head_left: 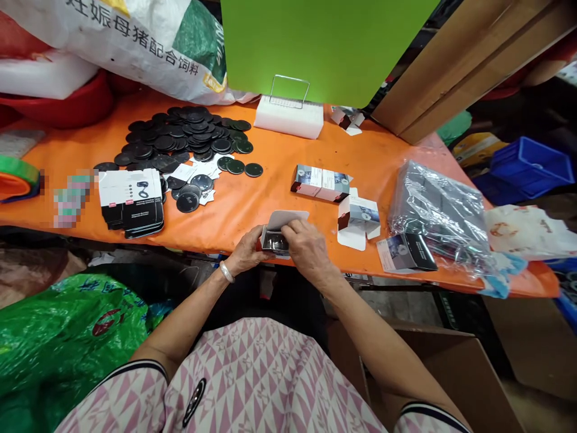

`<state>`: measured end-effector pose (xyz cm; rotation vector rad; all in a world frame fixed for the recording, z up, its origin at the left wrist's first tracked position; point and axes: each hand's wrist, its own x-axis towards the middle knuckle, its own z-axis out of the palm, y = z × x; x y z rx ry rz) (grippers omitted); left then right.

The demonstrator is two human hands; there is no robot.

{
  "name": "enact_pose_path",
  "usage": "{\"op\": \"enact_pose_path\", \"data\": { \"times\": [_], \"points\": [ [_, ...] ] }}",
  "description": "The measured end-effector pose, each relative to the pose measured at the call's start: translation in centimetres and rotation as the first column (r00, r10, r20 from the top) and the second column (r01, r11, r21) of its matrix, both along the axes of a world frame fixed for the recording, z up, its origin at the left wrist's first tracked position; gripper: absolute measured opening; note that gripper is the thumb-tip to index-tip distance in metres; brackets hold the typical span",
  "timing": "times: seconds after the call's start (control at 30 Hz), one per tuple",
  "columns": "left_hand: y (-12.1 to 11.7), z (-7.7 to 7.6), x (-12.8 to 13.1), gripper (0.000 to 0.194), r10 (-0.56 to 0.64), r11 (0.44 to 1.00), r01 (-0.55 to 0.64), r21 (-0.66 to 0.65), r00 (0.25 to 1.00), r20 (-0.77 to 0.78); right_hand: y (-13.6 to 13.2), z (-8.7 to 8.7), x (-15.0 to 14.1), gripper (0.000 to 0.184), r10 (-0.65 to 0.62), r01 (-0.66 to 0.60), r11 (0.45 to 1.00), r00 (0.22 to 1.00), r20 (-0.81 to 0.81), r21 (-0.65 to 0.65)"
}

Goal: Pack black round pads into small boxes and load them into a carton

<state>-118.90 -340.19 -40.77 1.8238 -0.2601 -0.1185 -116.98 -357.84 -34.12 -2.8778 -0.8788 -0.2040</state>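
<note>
My left hand (pixel 246 251), with a pale bangle at the wrist, and my right hand (pixel 306 243) together grip a small open carton (pixel 274 240) at the near edge of the orange table top (pixel 243 219). A white card or flap (pixel 288 219) stands out of the carton under my right fingers, and a shiny dark item shows inside. Left of my hands lie a spread of black round discs (pixel 189 138) and a stack of printed sleeves (pixel 131 201). To the right are a closed printed box (pixel 320 183) and a flattened white carton (pixel 358 219).
A clear plastic bag of packed items (pixel 437 216) lies at the table's right, beside a printed box (pixel 406 252). A white foam block with a wire stand (pixel 288 114) stands before a green board (pixel 324 42). A green sack (pixel 63 337) and a cardboard box (pixel 433 379) sit below the table.
</note>
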Motion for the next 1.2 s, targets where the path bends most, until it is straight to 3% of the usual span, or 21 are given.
{"op": "enact_pose_path", "data": {
  "times": [0.1,0.33,0.43,0.5,0.53,0.6,0.63,0.7,0.77,0.83,0.9,0.93,1.03,1.1,1.2],
  "points": [
    [0.1,0.1,0.1,0.052,-0.013,1.000,0.013,0.012,1.000,-0.004,0.8,0.0,0.1,0.024,0.000,-0.006,0.992,0.999,-0.047,-0.125],
    [0.1,0.6,0.6,0.048,-0.055,0.998,0.055,-0.036,0.998,0.003,2.0,1.3,-0.8,0.020,0.019,-0.052,0.981,0.985,-0.173,-0.185],
    [0.5,0.5,0.6,0.052,-0.093,0.987,0.086,-0.135,0.995,-0.041,0.4,1.7,-1.5,0.024,0.065,-0.070,0.997,0.989,-0.135,-0.034],
    [0.8,0.3,0.5,0.062,-0.113,0.958,0.082,-0.276,0.989,-0.098,-1.6,1.3,-1.8,0.029,0.004,0.002,0.973,1.000,-0.029,0.230],
    [0.9,0.2,0.5,0.066,-0.101,0.931,0.047,-0.361,0.986,-0.134,-2.6,0.8,-1.8,0.030,-0.080,0.073,0.917,0.997,0.001,0.392],
    [0.6,-0.1,0.5,0.066,-0.060,0.855,-0.063,-0.515,0.974,-0.219,-4.2,-0.8,-1.5,0.027,-0.235,0.242,0.700,0.967,-0.103,0.672],
    [0.2,-0.2,0.6,0.063,-0.049,0.817,-0.109,-0.567,0.966,-0.255,-4.6,-1.8,-1.3,0.027,-0.233,0.325,0.569,0.945,-0.231,0.756],
    [-0.8,-0.2,0.8,0.056,-0.046,0.783,-0.149,-0.603,0.954,-0.295,-4.3,-3.9,-0.7,0.039,-0.047,0.477,0.350,0.868,-0.494,0.806],
    [-1.9,-0.1,0.9,0.046,-0.021,0.823,-0.155,-0.547,0.953,-0.302,-2.9,-5.6,-0.3,0.050,0.176,0.570,0.233,0.772,-0.611,0.788],
    [-2.9,0.1,1.0,0.035,0.063,0.878,-0.195,-0.438,0.953,-0.298,-1.5,-6.4,-0.2,0.052,0.223,0.579,0.176,0.764,-0.605,0.796],
    [-3.5,0.3,1.0,0.029,0.168,0.897,-0.263,-0.356,0.946,-0.276,-0.7,-6.5,-0.4,0.045,0.177,0.496,0.196,0.830,-0.528,0.846],
    [-3.7,0.3,1.0,0.027,0.212,0.889,-0.297,-0.348,0.942,-0.260,-0.7,-6.2,-0.6,0.039,0.174,0.422,0.249,0.866,-0.469,0.872],
    [-3.5,0.2,0.9,0.033,0.242,0.836,-0.343,-0.429,0.931,-0.273,-2.2,-5.3,-1.0,0.034,0.283,0.099,0.515,0.918,-0.277,0.852],
    [-2.6,-0.1,0.8,0.037,0.140,0.802,-0.307,-0.513,0.930,-0.340,-3.5,-4.9,-1.2,0.040,0.309,-0.083,0.692,0.932,-0.190,0.717],
    [-0.9,-0.4,0.6,0.049,-0.089,0.763,-0.154,-0.628,0.937,-0.338,-4.3,-4.9,-1.7,0.053,0.196,-0.128,0.875,0.976,-0.100,0.467]
  ]
}}
